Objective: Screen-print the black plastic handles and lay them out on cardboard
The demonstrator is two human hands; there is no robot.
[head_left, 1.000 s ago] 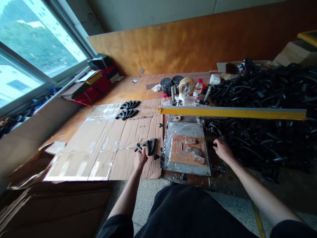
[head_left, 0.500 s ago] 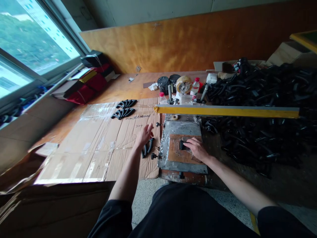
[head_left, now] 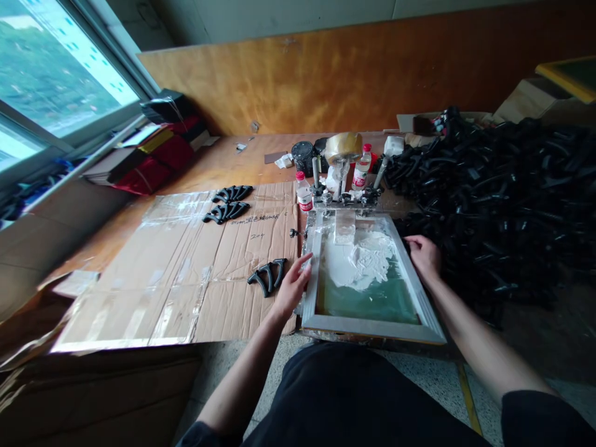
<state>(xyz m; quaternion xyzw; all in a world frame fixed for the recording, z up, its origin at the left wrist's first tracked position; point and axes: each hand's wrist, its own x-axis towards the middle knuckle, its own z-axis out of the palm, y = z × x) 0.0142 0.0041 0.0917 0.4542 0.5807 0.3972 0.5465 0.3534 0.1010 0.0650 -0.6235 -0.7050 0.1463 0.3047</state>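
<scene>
Frame (head_left: pixel 358 326) at my 12 o'clock; left hand (head_left: pixel 292 287) at its 9 o'clock, right hand (head_left: pixel 424 256) by its 2. Can't tell whether either pinches it. I'd guess stiff, lightish; paste (head_left: pixel 372 259) slippery, so grip bare sides.

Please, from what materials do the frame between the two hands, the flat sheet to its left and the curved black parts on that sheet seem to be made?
Frame: probably metal, perhaps aluminium; silver-grey with a dull shine.
Sheet: cardboard, matt brown, with creases across it.
Curved black parts: probably moulded plastic, smooth with soft highlights; painted metal stays possible.
</scene>
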